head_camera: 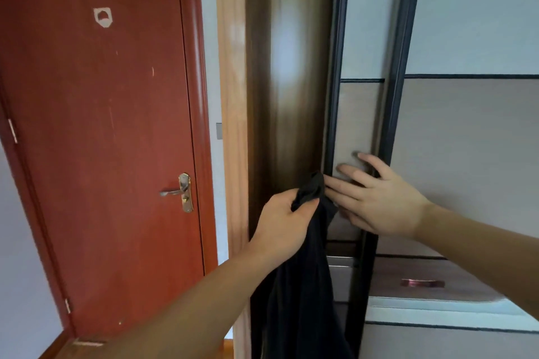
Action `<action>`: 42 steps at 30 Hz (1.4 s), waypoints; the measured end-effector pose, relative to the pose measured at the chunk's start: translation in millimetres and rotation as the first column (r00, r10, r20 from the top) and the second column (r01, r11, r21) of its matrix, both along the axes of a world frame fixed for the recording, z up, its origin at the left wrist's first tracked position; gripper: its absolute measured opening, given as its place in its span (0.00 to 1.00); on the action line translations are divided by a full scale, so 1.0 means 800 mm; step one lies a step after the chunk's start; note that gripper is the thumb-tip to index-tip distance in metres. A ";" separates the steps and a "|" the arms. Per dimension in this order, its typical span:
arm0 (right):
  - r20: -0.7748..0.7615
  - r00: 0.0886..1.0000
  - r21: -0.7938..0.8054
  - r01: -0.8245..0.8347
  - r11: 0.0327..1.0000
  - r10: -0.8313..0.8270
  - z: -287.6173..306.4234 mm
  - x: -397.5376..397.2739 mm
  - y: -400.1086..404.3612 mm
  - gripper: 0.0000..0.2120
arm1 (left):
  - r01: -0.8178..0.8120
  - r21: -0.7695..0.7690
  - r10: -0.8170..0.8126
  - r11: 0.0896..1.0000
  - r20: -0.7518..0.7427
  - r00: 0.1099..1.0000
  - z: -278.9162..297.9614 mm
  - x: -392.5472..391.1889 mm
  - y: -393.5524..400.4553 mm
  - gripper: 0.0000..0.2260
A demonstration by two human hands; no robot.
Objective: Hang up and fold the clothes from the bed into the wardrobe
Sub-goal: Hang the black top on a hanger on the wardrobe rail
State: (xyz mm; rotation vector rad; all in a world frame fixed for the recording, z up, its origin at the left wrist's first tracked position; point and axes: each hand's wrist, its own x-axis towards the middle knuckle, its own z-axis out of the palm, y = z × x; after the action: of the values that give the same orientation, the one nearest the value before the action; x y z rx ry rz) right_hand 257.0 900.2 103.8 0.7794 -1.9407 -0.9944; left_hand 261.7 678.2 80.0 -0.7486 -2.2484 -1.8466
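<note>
My left hand [284, 220] grips the bunched top of a black garment [300, 285], which hangs down in front of the wardrobe's left edge. Beside it, my right hand [376, 198] lies with straight, spread fingers flat against the narrow sliding wardrobe door panel [354, 125]. A second sliding wardrobe door [466, 140] with grey and beige panels fills the right side. The inside of the wardrobe is hidden; only a dark brown side panel [288, 67] shows to the left of the door frame.
A red-brown room door [102, 125] with a brass lever handle [180, 191] stands on the left, close to the wardrobe. A light wooden post [233, 96] separates them. A recessed metal door pull [421, 283] sits low on the right wardrobe door.
</note>
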 end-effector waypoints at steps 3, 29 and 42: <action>0.006 0.999 0.028 0.047 0.998 -0.048 0.003 0.003 0.005 0.24 | 0.043 0.067 -0.045 0.997 0.029 0.999 0.004 0.001 0.020 0.09; 0.003 0.976 0.007 0.218 0.976 -0.218 -0.005 0.070 0.210 0.23 | 0.145 -0.010 -0.143 0.989 0.115 0.983 -0.006 0.041 0.204 0.07; 0.002 0.978 -0.007 0.208 0.978 -0.208 -0.013 0.101 0.323 0.17 | 0.280 -0.039 -0.277 0.959 0.061 0.959 -0.002 0.029 0.314 0.15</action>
State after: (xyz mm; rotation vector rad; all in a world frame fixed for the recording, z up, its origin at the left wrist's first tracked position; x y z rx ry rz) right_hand 337.9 1159.0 93.3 0.5811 -2.0570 -1.1089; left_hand 285.1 929.0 78.4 -1.0858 -2.3293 -1.9585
